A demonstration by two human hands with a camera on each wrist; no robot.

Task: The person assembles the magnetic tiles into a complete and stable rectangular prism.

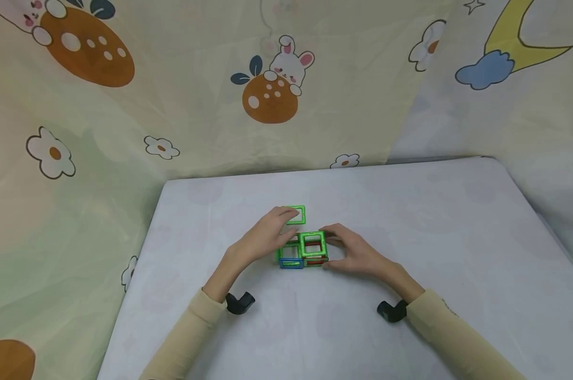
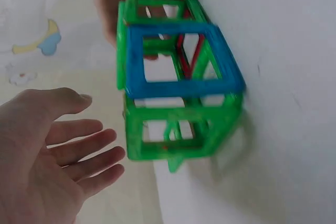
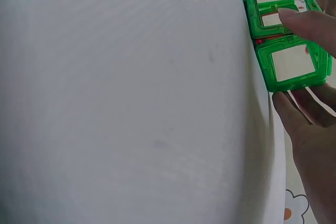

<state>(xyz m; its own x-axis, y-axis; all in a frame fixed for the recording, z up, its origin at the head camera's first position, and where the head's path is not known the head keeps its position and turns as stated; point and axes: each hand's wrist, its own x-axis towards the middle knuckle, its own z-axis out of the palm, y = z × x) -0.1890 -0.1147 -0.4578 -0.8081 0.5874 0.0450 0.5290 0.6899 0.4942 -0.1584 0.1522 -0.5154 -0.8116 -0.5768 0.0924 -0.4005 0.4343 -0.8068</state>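
Observation:
A block structure of see-through magnetic tiles [image 1: 313,234], mostly green square frames with some red edges inside, stands on the table. One blue square tile [image 2: 184,88] sits on its near left side. My right hand [image 1: 355,250] grips the structure's right end, the thumb [image 3: 310,27] on the near face and the fingers around the far side. Above the structure's left part hovers my left hand [image 1: 261,236]; its fingers are loosely extended and apart from the tiles in the left wrist view. A separate green square tile [image 1: 303,215] lies just behind, partly covered by the left fingers.
A white cloth-covered table [image 1: 410,211] surrounds the tiles. Behind and to the left hangs a patterned curtain [image 1: 196,95] with rabbits and flowers. A black wrist camera [image 1: 240,303] is strapped at the left sleeve, another black camera [image 1: 392,311] at the right.

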